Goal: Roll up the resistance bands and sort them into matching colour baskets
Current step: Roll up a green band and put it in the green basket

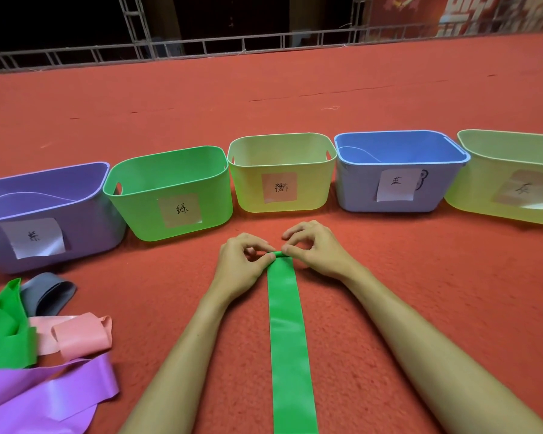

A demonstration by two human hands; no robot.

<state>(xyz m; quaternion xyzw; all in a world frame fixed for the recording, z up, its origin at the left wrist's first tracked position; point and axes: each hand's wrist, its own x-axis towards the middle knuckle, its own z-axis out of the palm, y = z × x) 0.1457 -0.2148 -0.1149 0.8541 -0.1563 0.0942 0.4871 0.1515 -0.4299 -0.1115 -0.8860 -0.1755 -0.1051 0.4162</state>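
Both your forearms come up from the bottom edge of the frame and meet near the centre. Your left hand (242,266) and your right hand (318,250) sit side by side, low over the red carpet (295,89). The grip of each hand is pressed together. Thumb and forefinger pinch the small rolled end (278,254) of the green band (287,339), one hand at each side of the roll, and the other fingers are curled above it. The green band lies flat on the carpet between your arms. Its long axis runs from the bottom edge up to your hands, and the rolled end points toward the yellow basket (282,195). The green basket (145,211) stands just left of that one in the row. A pile of loose bands (44,355) lies at the lower left.
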